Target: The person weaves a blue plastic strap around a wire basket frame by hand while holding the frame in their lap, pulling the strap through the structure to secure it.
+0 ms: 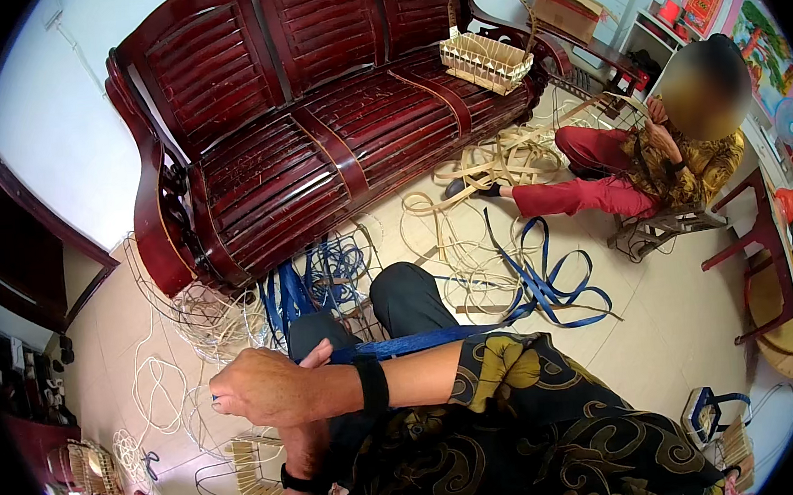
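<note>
My right hand [261, 391] reaches across to the left, its fingers curled closed, a speck of blue showing at the fingertips. My left hand [316, 356] is mostly hidden behind it, only the thumb and wrist showing. A blue strap [408, 341] runs rightward from behind my hands, over my dark-trousered knees [400, 298]. Blue strands [321, 280] and wire frames lie on the floor beyond my knees.
A wooden bench [315, 134] holds a basket [485, 62]. At right a co-worker [648, 165] sits handling pale strip. Loose strips [501, 167] and blue ribbons [550, 273] lie on the tiles. A red chair [745, 241] stands right; shoes and baskets [95, 471] are left.
</note>
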`<state>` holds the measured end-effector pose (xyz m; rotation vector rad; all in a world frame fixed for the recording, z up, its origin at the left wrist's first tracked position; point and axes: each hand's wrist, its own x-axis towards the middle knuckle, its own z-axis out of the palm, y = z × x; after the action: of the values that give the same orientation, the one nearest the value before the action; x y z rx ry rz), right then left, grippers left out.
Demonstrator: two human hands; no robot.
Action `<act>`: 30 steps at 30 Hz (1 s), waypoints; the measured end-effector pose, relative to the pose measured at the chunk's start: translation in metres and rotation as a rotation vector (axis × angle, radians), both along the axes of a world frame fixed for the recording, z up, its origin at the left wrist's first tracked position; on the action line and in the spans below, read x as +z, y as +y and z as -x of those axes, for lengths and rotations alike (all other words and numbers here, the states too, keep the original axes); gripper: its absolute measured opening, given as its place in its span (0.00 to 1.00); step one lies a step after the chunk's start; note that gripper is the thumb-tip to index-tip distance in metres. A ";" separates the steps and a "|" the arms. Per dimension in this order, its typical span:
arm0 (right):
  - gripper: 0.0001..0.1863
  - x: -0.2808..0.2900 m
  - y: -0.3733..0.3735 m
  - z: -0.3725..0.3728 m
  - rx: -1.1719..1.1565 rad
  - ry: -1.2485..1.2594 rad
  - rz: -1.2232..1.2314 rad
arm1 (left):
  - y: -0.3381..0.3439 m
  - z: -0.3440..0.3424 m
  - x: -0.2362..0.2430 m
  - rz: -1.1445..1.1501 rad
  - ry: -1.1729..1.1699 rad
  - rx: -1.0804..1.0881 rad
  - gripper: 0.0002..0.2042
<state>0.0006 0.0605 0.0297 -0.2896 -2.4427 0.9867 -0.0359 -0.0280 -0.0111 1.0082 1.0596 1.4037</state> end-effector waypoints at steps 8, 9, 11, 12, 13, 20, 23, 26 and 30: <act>0.14 -0.046 0.031 -0.082 0.183 -0.112 0.146 | -0.044 0.136 0.034 -0.525 -0.818 0.142 0.16; 0.13 -0.043 0.033 -0.080 0.222 -0.166 0.153 | -0.045 0.147 0.030 -0.495 -0.762 0.139 0.19; 0.12 -0.037 0.039 -0.080 0.282 -0.285 0.169 | -0.036 0.135 0.034 -0.478 -0.653 0.236 0.26; 0.12 -0.033 0.037 -0.074 0.283 -0.210 0.127 | -0.026 0.112 0.042 -0.491 -0.594 0.337 0.31; 0.12 -0.026 0.033 -0.060 0.287 -0.124 0.085 | -0.017 0.092 0.052 -0.502 -0.520 0.436 0.36; 0.15 0.099 -0.013 -0.003 0.498 0.306 0.772 | -0.001 0.014 0.041 -0.544 -0.130 0.004 0.30; 0.13 0.110 -0.016 0.003 0.585 0.453 0.587 | -0.022 0.026 0.046 -0.400 0.003 0.133 0.18; 0.23 0.081 0.006 -0.009 0.549 0.319 0.557 | -0.036 0.079 0.065 -0.369 -0.011 0.320 0.12; 0.16 0.012 0.062 -0.061 0.303 -0.306 0.191 | -0.045 0.178 0.111 -0.632 -0.341 0.144 0.15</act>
<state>0.0612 0.1230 0.0412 -0.1437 -2.7263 1.4006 -0.2142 -0.0726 0.1000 1.0858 0.4420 2.0103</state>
